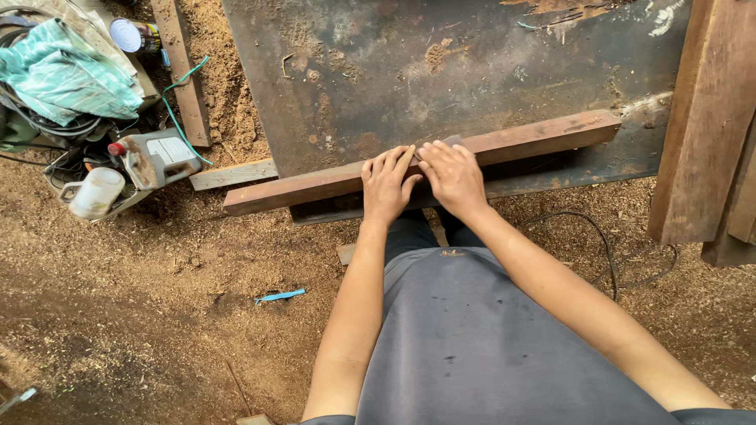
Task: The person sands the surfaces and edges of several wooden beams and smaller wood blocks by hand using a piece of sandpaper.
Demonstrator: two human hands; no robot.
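Note:
A long reddish-brown wooden plank point(535, 138) lies along the near edge of a dark, stained flat board point(441, 71). My left hand point(386, 185) rests flat on the plank near its middle, fingers spread. My right hand point(453, 175) lies beside it, pressing down on a small dark piece, probably sandpaper point(450, 141), that shows at its fingertips. Both hands touch the plank's top face. My grey shirt fills the lower middle of the view.
Sawdust covers the ground. At the left sit a grey plastic jug point(157, 157), a white cup point(94, 193), a tin can point(130, 35) and a teal cloth point(63, 75). Stacked planks point(709, 118) stand at the right. A black cable point(606, 252) curls near my right arm.

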